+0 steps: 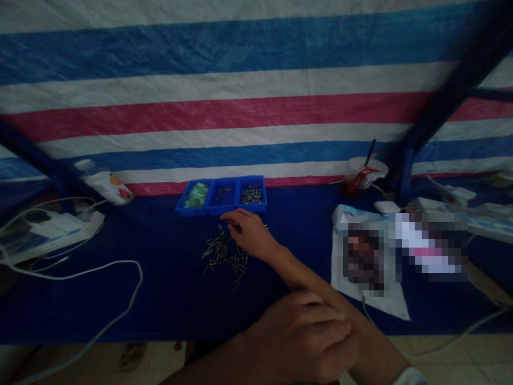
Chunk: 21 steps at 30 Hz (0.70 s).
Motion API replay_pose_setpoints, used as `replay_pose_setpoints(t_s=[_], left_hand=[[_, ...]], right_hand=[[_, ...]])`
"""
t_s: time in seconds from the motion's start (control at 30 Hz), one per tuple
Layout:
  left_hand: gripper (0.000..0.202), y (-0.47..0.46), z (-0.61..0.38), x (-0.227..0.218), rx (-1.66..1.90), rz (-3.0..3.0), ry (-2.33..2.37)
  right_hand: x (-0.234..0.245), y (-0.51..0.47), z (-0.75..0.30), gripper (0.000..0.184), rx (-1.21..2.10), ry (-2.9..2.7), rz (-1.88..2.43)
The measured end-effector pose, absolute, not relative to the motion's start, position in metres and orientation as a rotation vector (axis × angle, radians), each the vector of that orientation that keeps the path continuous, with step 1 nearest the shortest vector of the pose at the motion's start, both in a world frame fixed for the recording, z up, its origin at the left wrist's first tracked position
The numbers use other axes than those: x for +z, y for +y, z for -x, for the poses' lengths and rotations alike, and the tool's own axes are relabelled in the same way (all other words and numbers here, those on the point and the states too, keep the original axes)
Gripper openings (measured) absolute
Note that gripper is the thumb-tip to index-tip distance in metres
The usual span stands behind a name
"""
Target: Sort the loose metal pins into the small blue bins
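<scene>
My right hand (250, 231) hovers over the near side of the blue bins, above a loose pile of thin metal pins (218, 248) on the blue table. Its fingers are curled in toward the thumb; whatever lies between the tips is too small to make out. My left hand (308, 331) lies across my right forearm, fingers bent and pressed onto it. Three joined blue bins stand behind the pile. Small green-tinted plastic packets (197, 194) fill the left bin, a few pins (223, 194) lie in the middle one, and many short metal pieces (251, 194) in the right one.
A bottle (106, 184) leans at the back left near a white power strip (72, 235) and a looping cable (138, 278). At the right are a plastic cup (363, 174) with a straw, a white plastic bag (340, 267) and blurred items. A striped tarp (240, 117) hangs behind.
</scene>
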<state>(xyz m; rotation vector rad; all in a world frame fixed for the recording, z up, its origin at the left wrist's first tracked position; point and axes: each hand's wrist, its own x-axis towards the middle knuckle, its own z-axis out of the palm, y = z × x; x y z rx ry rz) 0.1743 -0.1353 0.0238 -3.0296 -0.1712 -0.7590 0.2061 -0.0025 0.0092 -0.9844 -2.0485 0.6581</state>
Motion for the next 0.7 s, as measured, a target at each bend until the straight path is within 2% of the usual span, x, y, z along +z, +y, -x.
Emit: replay_pose_setpoints(t_s=[0.13, 0.23, 0.33, 0.5, 0.7], left_hand=[[0.026, -0.127, -0.171, 0.031, -1.078, 2.956, -0.223], [0.011, -0.108, -0.152, 0.045, -1.313, 2.791, -0.379], [0.019, -0.077, -0.119, 0.061, -1.439, 2.594, -0.555], [0.008, -0.013, -0.059, 0.059, -1.656, 2.096, -1.068], [0.024, 0.029, -0.008, 0.017, -1.701, 1.759, -1.744]], right_hand=[[0.004, 0.006, -0.202, 0.031, 1.076, -1.663, 0.942], [0.007, 0.011, -0.205, 0.033, 1.297, -1.371, 0.864], [0.012, 0.014, -0.21, 0.03, 1.471, -1.137, 0.815], [0.016, 0.019, -0.215, 0.024, 1.512, -0.782, 0.783], [0.024, 0.019, -0.222, 0.018, 1.532, -0.522, 0.812]])
